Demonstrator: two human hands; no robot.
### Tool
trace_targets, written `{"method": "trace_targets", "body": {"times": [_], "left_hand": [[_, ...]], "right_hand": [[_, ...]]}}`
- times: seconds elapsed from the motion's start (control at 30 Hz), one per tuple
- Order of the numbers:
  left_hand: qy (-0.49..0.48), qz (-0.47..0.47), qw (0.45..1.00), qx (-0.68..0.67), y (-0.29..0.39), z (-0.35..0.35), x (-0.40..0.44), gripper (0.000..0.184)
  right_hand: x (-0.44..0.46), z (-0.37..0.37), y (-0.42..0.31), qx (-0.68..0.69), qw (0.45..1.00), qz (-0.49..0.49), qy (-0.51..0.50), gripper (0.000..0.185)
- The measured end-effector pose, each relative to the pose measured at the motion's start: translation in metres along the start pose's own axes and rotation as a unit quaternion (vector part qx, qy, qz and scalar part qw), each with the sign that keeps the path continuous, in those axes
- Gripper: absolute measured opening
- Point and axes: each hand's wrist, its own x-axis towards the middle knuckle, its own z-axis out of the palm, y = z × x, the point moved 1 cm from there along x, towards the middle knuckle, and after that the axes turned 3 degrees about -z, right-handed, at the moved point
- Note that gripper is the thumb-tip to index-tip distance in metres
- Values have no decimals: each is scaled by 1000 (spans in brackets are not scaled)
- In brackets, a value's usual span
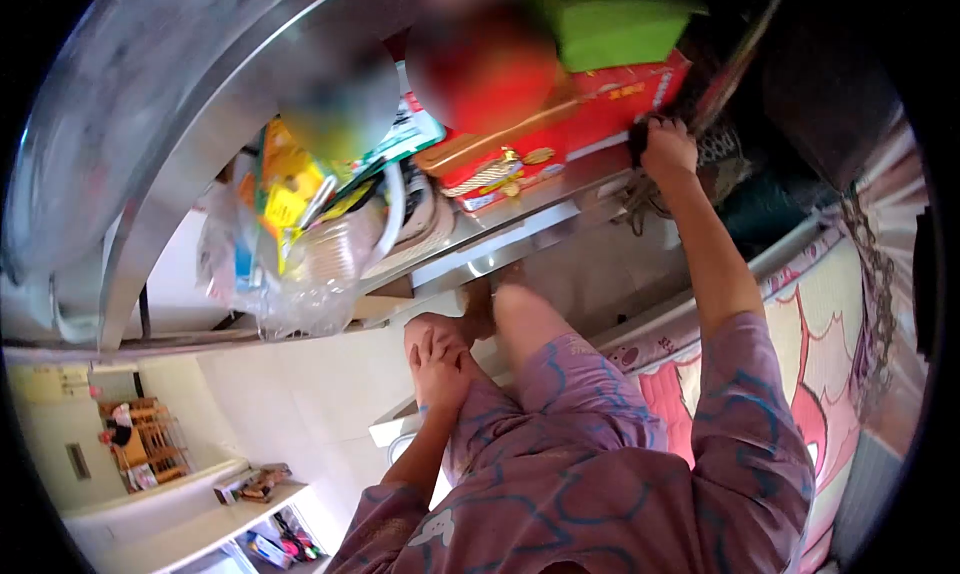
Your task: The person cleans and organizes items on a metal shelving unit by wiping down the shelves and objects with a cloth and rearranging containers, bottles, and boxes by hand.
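Observation:
My left hand (438, 366) lies on my bent left knee, fingers spread and holding nothing. My right arm is stretched out to the far right end of a metal shelf (470, 236). There my right hand (668, 150) has its fingers curled at a dark thing, which I cannot make out in the shadow. Left of that hand, a red box (625, 96) with gold lettering stands on the shelf, with a green bin (625, 29) above it. A mesh-like item (718, 146) and some cords (637, 214) are close to the right hand.
Another red carton (510, 174), a pair of shoes (425, 219) and clear plastic packaging (325, 274) crowd the shelf. A bed with a patterned sheet (800, 364) is on my right. Pale floor (290, 394) and a low cabinet (180, 519) lie to the left.

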Motion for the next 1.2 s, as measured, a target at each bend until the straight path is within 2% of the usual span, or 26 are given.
{"method": "trace_targets", "body": {"times": [0.07,0.17,0.2,0.27,0.37,0.47,0.53,0.63,0.67,0.7,0.73,0.77,0.8,0.83,0.87,0.9,0.93,1.0,1.03,1.1,1.13,1.2], "left_hand": [[11,-1,1000,-13,-2,-4,4,15],[39,4,999,-34,-7,2,2,14],[36,8,999,-22,-8,2,2,13],[39,2,999,-13,-10,3,1,13],[50,5,999,-15,-12,2,-4,14],[66,-17,998,0,-15,7,-9,15],[40,-13,999,-4,-14,7,-13,17],[28,-23,999,-5,-16,17,-16,20],[34,-28,999,-10,-15,15,-18,20],[27,-27,998,-58,-13,10,-20,21],[21,-27,994,-105,-13,4,-21,23],[28,-34,993,-106,-16,-1,-19,23],[44,-131,934,-330,-22,-7,-15,16],[57,-217,815,-535,-28,-13,-10,14],[115,-214,799,-550,-31,-30,-2,15],[173,-210,781,-562,-33,-54,10,16],[186,-218,786,-548,-29,-92,18,17],[222,-230,793,-519,-35,-149,38,21],[244,-235,795,-504,-41,-166,48,27],[229,-254,726,-597,-31,-210,69,39],[231,-255,725,-596,-28,-224,79,39],[44,-295,609,-735,-23,-236,98,43]], "right_hand": [[-7,-1,-14,-17,1000,11,-11,38],[-33,-22,-59,-18,999,-37,-28,39],[-39,-20,-70,-23,998,-46,-25,39],[-50,-15,-94,11,994,-96,42,38],[-63,-27,-115,29,995,-94,14,34],[-65,-21,-114,79,993,-83,34,33],[-69,-24,-114,97,991,-87,29,35],[-83,-38,-109,208,973,-96,-19,44],[-86,-37,-103,203,974,-102,-15,44],[-89,-31,-96,352,926,-117,-74,44],[-92,-24,-92,492,850,-131,-133,44],[-104,-30,-91,584,789,-74,-176,43],[-122,-40,-90,666,713,-14,-219,43],[-140,-48,-87,744,631,7,-222,44],[-159,-50,-82,810,541,31,-223,45],[-175,-41,-73,832,504,82,-218,48],[-190,-32,-64,850,465,133,-212,51],[-219,-27,-56,880,397,174,-195,46],[-229,-21,-52,879,398,173,-197,46],[-244,-7,-44,883,367,216,-196,44],[-250,-6,-41,883,368,215,-197,44],[-259,-8,-36,873,363,225,-236,42]]}}
